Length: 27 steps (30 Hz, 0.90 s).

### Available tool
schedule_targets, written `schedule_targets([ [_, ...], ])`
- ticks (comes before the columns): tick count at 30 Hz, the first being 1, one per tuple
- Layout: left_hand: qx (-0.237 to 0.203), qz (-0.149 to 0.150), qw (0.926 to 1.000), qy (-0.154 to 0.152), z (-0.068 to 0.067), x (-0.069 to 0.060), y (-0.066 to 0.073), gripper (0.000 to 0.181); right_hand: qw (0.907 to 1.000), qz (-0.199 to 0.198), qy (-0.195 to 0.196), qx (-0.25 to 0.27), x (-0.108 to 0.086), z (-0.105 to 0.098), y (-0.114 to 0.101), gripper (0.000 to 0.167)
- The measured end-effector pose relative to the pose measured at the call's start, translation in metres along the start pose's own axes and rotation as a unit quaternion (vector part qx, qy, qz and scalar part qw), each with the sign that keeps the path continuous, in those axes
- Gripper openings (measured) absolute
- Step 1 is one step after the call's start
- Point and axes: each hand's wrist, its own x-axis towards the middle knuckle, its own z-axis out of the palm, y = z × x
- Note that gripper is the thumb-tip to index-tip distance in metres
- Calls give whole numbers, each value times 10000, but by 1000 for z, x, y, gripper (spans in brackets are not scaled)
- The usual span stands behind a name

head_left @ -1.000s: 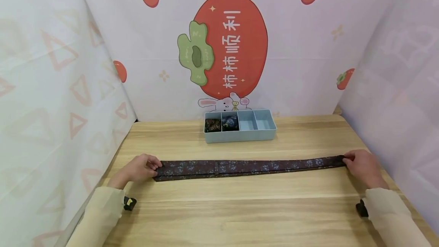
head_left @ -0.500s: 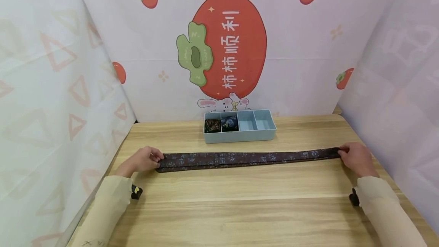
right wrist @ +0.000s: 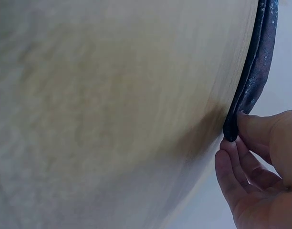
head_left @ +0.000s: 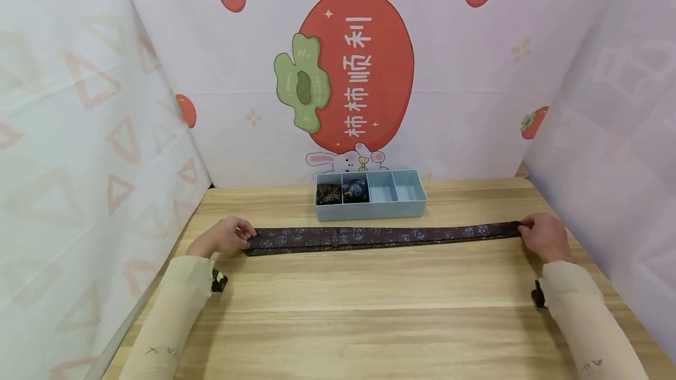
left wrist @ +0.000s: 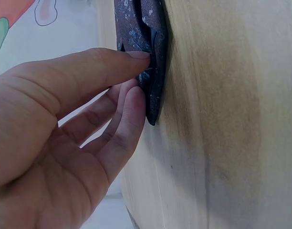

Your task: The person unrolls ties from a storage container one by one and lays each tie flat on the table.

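A dark necktie with a pale blue floral pattern (head_left: 380, 237) stretches left to right across the table, its seam side up. The left hand (head_left: 226, 236) pinches its left end; in the left wrist view thumb and fingers of that hand (left wrist: 84, 114) hold the tie (left wrist: 134, 24) near its pointed tip. At the narrower right end the right hand (head_left: 546, 238) pinches the cloth. The right wrist view has the tie's end (right wrist: 232, 126) between the thumb and fingers of the right hand (right wrist: 260, 167).
Behind the tie stands a light blue box (head_left: 369, 211) with compartments; its two left ones hold a dark brown patterned roll (head_left: 328, 193) and a dark blue patterned roll (head_left: 355, 190). Printed cloth (head_left: 449, 122) hangs at the back and both sides of the wooden table (head_left: 369, 333).
Both hands have moved away from the body toward the box, carrying the tie with them. It remains stretched between the two hands.
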Motion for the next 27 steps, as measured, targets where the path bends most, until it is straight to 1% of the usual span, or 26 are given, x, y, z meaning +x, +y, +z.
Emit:
schedule_targets([
  [2,92,38,9999,-58,-2,1,1,20,9999,-97,-50,-49,2,-1,-1,26],
  [4,353,88,9992,-188,-5,3,4,21,9994,-271,-157,-125,3,-5,-2,25],
  [6,673,83,9970,-378,-9,5,12,22,9986,-396,-296,-171,6,-10,-6,24],
  [8,1034,82,9931,-554,-14,7,21,23,9978,-506,-403,-154,10,-16,-13,31],
  [10,1313,57,9892,-643,-18,11,31,25,9971,-606,-442,-137,17,-21,-25,38],
  [11,1409,31,9878,-656,-20,12,36,25,9965,-658,-476,-171,21,-23,-32,39],
  [14,1567,5,9859,-587,-23,18,48,27,9935,-936,-521,-377,33,-28,-59,37],
  [16,1577,4,9860,-551,-23,23,55,29,9905,-1090,-657,-512,39,-30,-78,30],
  [18,1562,3,9864,-504,-22,28,61,35,9876,-1235,-815,-534,43,-29,-98,32],
  [21,1484,163,9881,-377,-19,37,73,48,9824,-1413,-1130,-465,46,-25,-128,48],
  [25,1342,506,9897,9,-9,51,91,67,9735,-1769,-1391,-407,52,-13,-167,51],
  [27,1276,590,9899,203,-1,60,99,76,9683,-1993,-1446,-417,55,-5,-187,52],
])
